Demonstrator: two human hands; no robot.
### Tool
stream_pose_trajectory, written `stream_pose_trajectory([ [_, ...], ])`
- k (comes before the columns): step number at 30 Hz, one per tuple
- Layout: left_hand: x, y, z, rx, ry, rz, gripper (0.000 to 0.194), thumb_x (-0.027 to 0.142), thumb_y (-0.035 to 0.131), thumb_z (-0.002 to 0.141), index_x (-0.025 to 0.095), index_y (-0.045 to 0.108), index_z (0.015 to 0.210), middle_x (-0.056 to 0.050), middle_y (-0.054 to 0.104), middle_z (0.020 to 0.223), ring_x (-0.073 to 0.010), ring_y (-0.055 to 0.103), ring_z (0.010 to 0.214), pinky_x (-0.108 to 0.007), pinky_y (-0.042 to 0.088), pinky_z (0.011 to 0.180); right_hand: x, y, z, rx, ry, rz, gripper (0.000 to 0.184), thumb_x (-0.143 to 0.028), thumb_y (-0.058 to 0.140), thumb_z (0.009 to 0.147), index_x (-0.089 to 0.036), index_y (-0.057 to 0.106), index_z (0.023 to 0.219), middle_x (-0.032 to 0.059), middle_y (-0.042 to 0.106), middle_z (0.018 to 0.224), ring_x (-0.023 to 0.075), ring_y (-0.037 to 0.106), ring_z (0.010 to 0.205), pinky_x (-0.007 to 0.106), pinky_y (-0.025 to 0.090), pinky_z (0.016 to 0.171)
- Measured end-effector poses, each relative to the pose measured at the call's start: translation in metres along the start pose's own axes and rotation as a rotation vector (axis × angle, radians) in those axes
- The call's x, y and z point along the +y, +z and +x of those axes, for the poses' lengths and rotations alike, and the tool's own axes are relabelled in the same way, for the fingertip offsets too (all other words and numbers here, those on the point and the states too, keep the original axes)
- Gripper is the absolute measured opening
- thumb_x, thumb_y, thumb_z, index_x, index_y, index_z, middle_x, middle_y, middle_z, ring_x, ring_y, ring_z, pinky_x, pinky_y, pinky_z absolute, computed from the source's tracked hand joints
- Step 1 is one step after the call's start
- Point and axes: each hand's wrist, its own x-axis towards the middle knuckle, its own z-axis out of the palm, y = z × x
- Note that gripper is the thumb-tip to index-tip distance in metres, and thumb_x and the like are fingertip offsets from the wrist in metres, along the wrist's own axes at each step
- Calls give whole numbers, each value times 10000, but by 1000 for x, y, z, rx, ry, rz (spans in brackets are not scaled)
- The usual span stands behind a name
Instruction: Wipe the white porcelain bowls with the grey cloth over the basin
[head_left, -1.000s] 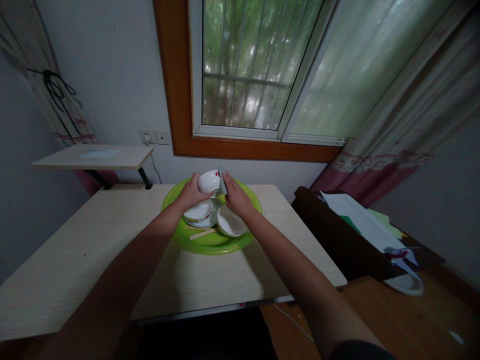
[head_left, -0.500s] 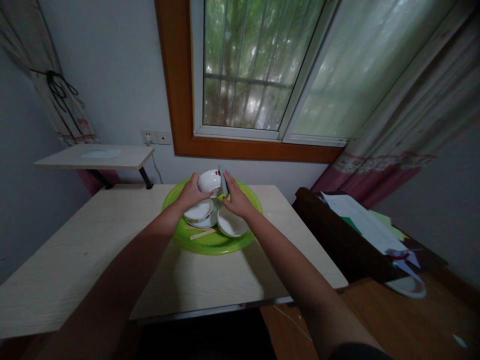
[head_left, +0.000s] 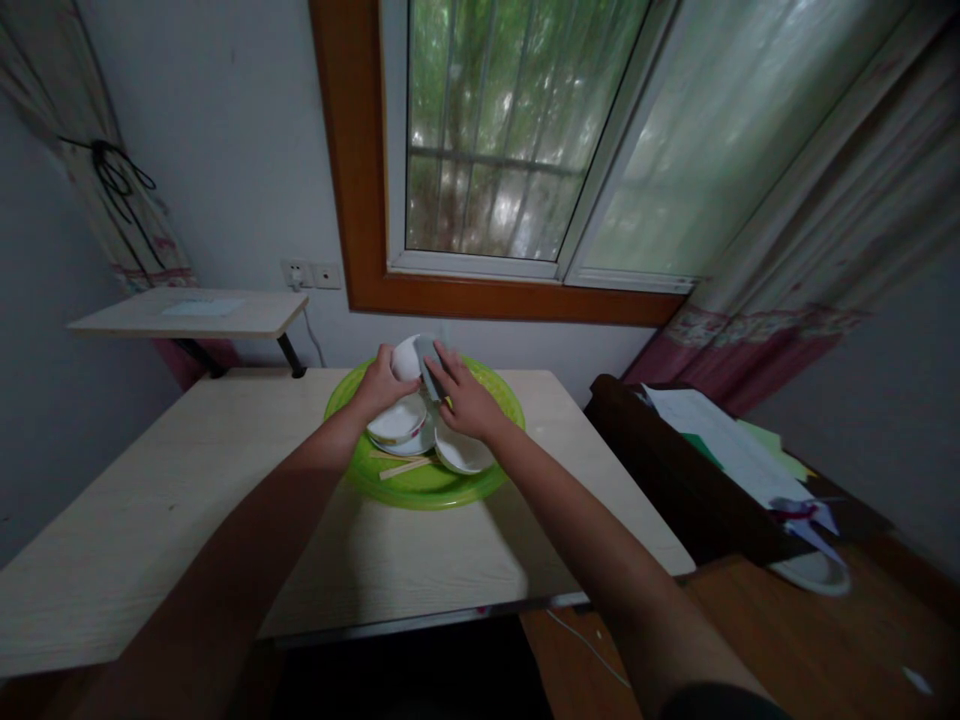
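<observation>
My left hand [head_left: 380, 383] grips a white bowl [head_left: 406, 357], tilted on its side above the green basin [head_left: 435, 498]. In my right hand [head_left: 471, 402] is a flat grey sponge [head_left: 430, 362], its fingers laid along the back. The sponge is pressed against the bowl's right side and covers part of it. Below my left hand another white bowl [head_left: 397, 418] rests on a white plate [head_left: 420, 441] in the basin. A third white bowl [head_left: 463, 452] lies tipped under my right hand. Light wooden chopsticks [head_left: 405, 468] lie in front of them.
The basin stands on a pale wooden table [head_left: 420, 560] below a window [head_left: 495, 150]. A small raised shelf [head_left: 135, 318] stands at the table's back left. To the right, papers [head_left: 720, 440] lie on a dark brown piece of furniture [head_left: 660, 480].
My right hand has moved slightly left with the sponge, which now covers more of the bowl and turns its flat face toward me. The held bowl has turned a little; its red pattern is hidden.
</observation>
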Motion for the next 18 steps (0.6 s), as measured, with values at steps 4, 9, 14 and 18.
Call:
stream_pose_trajectory([
  [4, 1, 1, 1, 4, -23, -19, 535, 362, 789, 638, 216, 440, 1016, -25, 611, 923, -191, 599, 799, -288, 438, 676, -11, -5, 4, -40, -67, -68, 973, -36, 557, 821, -285, 161, 1673, 0, -8, 1760, 319, -67, 1616, 600, 193, 1303],
  [9, 4, 0, 3, 78, -66, -33, 572, 423, 814, 643, 219, 437, 1022, -16, 605, 914, -182, 600, 784, -278, 430, 643, -7, 0, 2, 22, 40, -31, 957, -47, 535, 851, -263, 109, 1680, 31, -14, 1758, 318, 12, 1620, 593, 225, 1300],
  [14, 7, -3, 3, 123, -78, -33, 576, 432, 819, 654, 220, 437, 1030, -23, 596, 934, -188, 606, 806, -281, 434, 652, 16, 18, -8, 25, 205, 81, 1024, -118, 568, 840, -165, -29, 1670, 165, 94, 1742, 329, 205, 1597, 582, 289, 1275],
  [18, 6, -3, 1, 59, -64, 0, 588, 435, 824, 652, 219, 442, 1044, -16, 591, 897, -185, 601, 773, -281, 427, 649, 29, 28, -14, -6, 286, 148, 1012, -174, 603, 811, -113, 47, 1656, 228, 258, 1690, 353, 334, 1546, 589, 332, 1246],
])
